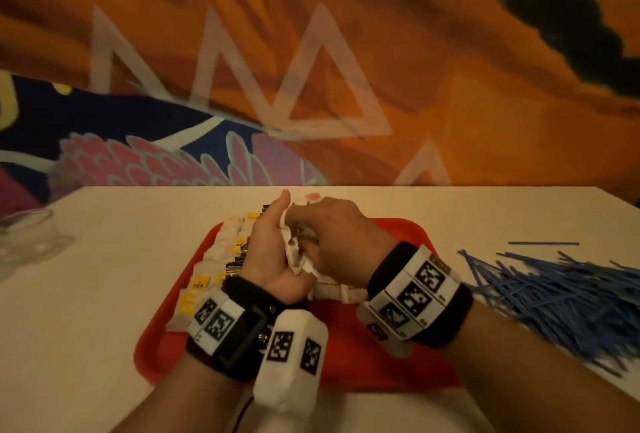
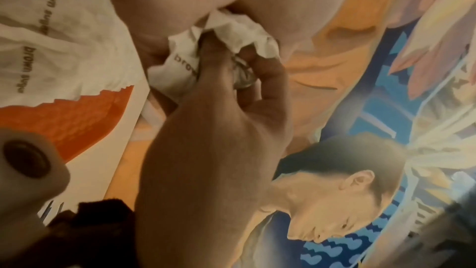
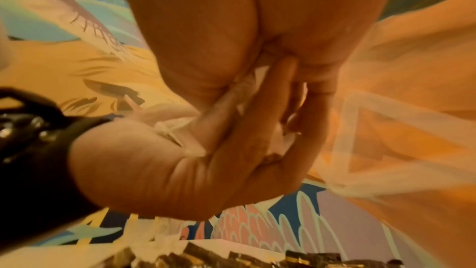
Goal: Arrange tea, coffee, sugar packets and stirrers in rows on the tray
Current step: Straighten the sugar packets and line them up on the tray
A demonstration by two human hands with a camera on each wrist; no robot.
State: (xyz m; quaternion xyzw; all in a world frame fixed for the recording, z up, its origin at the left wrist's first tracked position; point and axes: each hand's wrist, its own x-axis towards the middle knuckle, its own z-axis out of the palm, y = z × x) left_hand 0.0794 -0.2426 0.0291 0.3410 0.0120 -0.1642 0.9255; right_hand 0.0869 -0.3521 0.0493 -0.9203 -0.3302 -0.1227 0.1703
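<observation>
A pale table [image 1: 104, 259] stands against a wall painted in orange folds with white triangles, dark blue and a pink flower low on the left. Farthest left of the hands, at the table's edge, sits a clear glass cup [image 1: 27, 235]. Nearer, just left of the grasp, tea packets [image 1: 201, 282] with yellow labels lie in a row down the left side of the red tray [image 1: 398, 373], and a row of dark packets [image 1: 239, 261], probably coffee, lies touching the back of the left hand [image 1: 273, 252]. That hand stands on edge over the tray, palm turned right, thumb up, cupping a crumpled bunch of white sugar packets [image 1: 298, 256]; the left wrist view shows "brown" printed on one. The right hand [image 1: 337, 242] meets it from the other side, fingers curled down and pinching into the same bunch, so both hands grasp the packets between them. Below the grasp, more white brown-sugar packets [image 1: 337, 289] lie flat on the tray. Well to the right of the hands, off the tray, a loose heap of blue stirrers [image 1: 561, 294] spreads across the table, with one lying apart behind it.
</observation>
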